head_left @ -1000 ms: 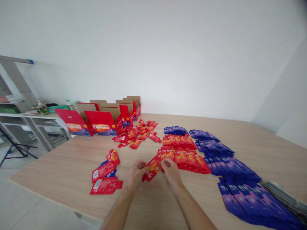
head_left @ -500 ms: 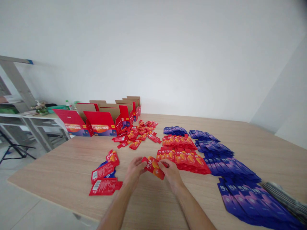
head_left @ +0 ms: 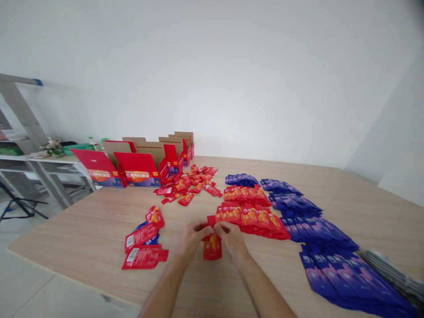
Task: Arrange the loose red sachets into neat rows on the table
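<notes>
Turned since the earlier frame, the flat red foil sachet (head_left: pixel 212 246) now hangs upright — long axis running toward the person, top edge pinched by left hand (head_left: pixel 191 237) and right hand (head_left: pixel 232 236); it sits low over the pale wooden table (head_left: pixel 99 229), just beside a red sachet row (head_left: pixel 251 217).

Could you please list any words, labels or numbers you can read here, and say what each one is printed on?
Nothing can be read for certain.
Open red boxes: a line of white characters, too blurred to quote.
Red sachet between left hand and right hand: print too small.
Face-down sachets: white labels, unreadable.
</notes>
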`<state>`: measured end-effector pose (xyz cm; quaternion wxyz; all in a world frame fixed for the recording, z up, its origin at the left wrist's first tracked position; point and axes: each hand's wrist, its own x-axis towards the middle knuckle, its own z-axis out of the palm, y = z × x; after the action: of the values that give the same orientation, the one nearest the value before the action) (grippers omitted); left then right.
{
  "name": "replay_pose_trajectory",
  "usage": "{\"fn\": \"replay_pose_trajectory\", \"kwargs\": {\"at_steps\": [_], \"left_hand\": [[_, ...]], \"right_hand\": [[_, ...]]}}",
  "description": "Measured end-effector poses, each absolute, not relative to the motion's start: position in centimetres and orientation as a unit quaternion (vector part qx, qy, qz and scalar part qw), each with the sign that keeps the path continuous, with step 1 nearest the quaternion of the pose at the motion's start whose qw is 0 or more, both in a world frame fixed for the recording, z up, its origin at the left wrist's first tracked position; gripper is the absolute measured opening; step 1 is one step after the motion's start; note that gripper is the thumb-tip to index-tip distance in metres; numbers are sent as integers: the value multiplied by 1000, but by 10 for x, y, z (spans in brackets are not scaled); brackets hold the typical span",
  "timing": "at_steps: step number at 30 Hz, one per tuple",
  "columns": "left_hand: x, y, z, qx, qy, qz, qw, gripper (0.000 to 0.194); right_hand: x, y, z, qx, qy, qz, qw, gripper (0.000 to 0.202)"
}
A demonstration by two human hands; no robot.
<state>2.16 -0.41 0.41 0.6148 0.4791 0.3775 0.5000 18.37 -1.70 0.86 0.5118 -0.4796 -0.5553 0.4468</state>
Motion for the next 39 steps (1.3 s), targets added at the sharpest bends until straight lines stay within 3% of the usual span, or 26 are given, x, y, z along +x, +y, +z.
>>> {"fn": "replay_pose_trajectory", "kwargs": {"at_steps": [8,13,20,29,36,39], "left_hand": [[41,1,3,485,456,525,531,18],[43,5,12,506,414,521,548,25],[43,12,6,523,464,531,479,28],[39,10,13,480,423,550,537,27],[38,12,16,486,427,531,547,26],[39,16,12,499,456,539,503,26]], "right_hand": [[181,-20,10,-549,-572,337,508,24],[184,-17,6,-529,-559,396,501,30],[184,-16,1,-497,-508,500,495,41],[178,-25,8,-439,-523,565,464,49],[177,-23,0,-445,-527,563,455,53],[178,-22,0,-443,-549,548,450,49]]}}
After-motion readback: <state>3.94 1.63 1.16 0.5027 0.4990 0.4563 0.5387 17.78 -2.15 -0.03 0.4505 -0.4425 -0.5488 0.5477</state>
